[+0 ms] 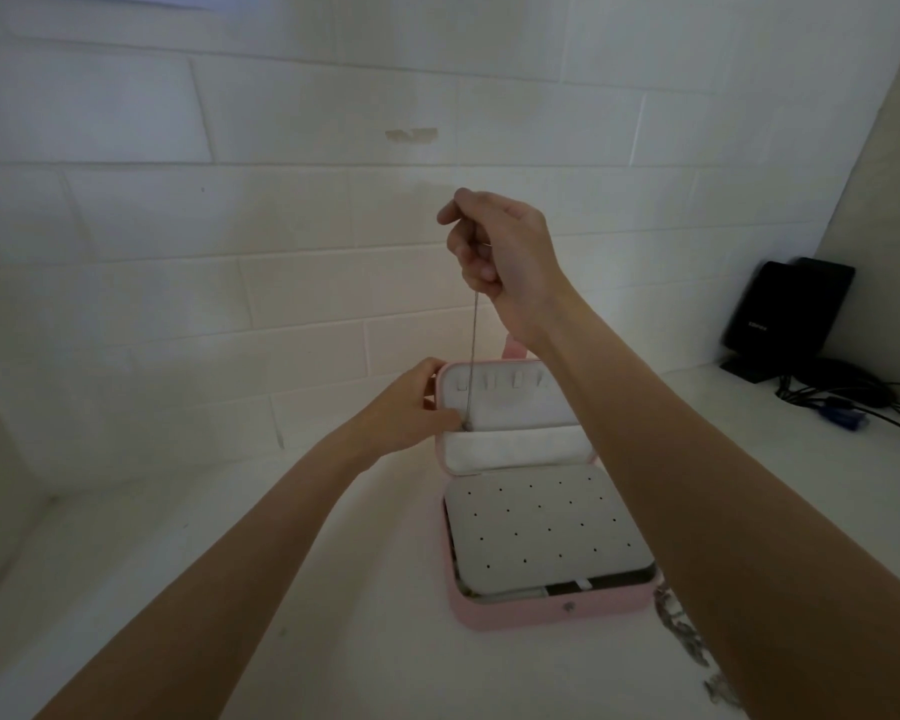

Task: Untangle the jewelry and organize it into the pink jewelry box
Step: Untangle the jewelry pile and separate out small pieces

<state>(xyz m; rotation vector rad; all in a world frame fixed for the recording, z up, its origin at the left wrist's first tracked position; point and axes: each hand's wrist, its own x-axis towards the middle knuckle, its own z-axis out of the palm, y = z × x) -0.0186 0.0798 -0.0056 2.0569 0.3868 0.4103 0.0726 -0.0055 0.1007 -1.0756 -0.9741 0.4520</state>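
Single head-worn wide-angle view, looking forward and down over a white counter (333,589); near the open jewelry box (552,610), facing the far brick wall (230,210)

We raise our right hand (500,252) at center frame, fingers curled in a pinch, forearm running to the lower right. Our left hand (411,407) reaches forward below it, fingers bent.

white block wall (281,215), white counter (333,615), black device (788,317) with cables (853,397), dim light.
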